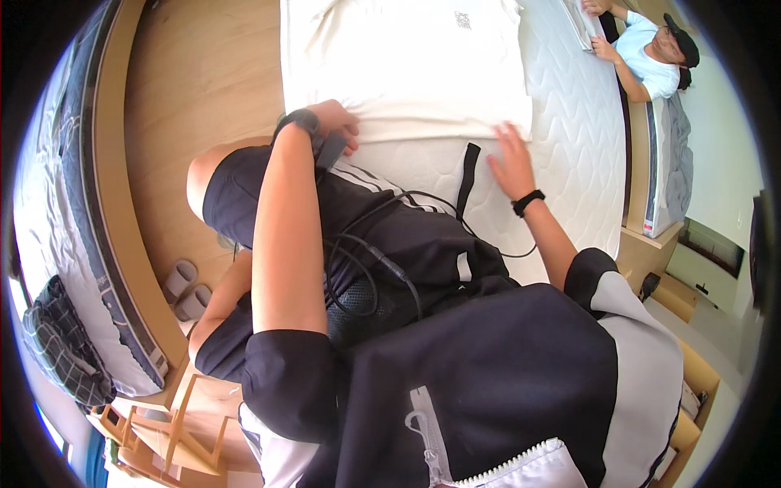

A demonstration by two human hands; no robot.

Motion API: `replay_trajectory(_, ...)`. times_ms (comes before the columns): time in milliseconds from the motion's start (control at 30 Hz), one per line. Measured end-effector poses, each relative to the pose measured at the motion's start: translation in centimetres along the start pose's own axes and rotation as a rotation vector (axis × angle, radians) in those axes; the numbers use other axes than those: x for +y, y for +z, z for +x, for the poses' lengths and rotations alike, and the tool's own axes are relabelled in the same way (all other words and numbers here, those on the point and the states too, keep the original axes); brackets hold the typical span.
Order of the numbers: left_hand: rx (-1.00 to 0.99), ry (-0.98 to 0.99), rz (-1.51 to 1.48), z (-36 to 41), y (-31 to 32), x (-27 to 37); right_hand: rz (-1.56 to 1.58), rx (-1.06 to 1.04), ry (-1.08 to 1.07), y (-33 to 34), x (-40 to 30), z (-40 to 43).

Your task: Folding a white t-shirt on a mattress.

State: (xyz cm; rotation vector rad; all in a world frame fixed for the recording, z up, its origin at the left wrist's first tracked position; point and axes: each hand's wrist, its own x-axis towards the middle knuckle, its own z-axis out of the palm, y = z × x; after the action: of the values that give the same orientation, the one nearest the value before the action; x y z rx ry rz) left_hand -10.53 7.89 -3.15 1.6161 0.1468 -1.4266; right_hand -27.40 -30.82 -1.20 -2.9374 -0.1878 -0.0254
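A white T-shirt (415,79) lies spread on a white quilted mattress (567,134) before me, with a small dark printed mark (463,20) on its upper right. My left hand (337,122), a black watch on its wrist, is at the shirt's lower left edge with its fingers bent; whether they pinch the cloth is hard to see. Just below that hand is a dark flat object (331,151). My right hand (512,161), slightly blurred, spreads its fingers by the lower right hem and holds nothing. Its fingertips overlap the hem in view; contact is unclear.
Black cables (372,250) loop across my lap, and a black strap (468,174) lies on the mattress. Another person (653,55) handles pale cloth (583,24) at the upper right. Slippers (186,290) sit on the wooden floor, between me and another bed (97,244).
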Motion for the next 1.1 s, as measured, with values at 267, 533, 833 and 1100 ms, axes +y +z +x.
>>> replay_trajectory(267,0.005,0.010,-0.006,0.3,-0.2,-0.2,0.107,-0.308,-0.266,-0.7,-4.6,-5.4)
replay_trajectory(533,0.012,0.015,0.019,-0.1,-0.5,-0.4,0.075,-0.925,0.018,-6.9,-1.1,-17.7)
replay_trajectory(833,0.035,-0.005,0.034,0.7,-0.5,-0.3,-0.042,-1.156,0.100,-7.5,-0.5,-8.4)
replay_trajectory(1100,0.041,0.039,-0.007,0.0,-0.5,-0.5,0.251,-0.100,0.382,-1.2,6.8,2.3)
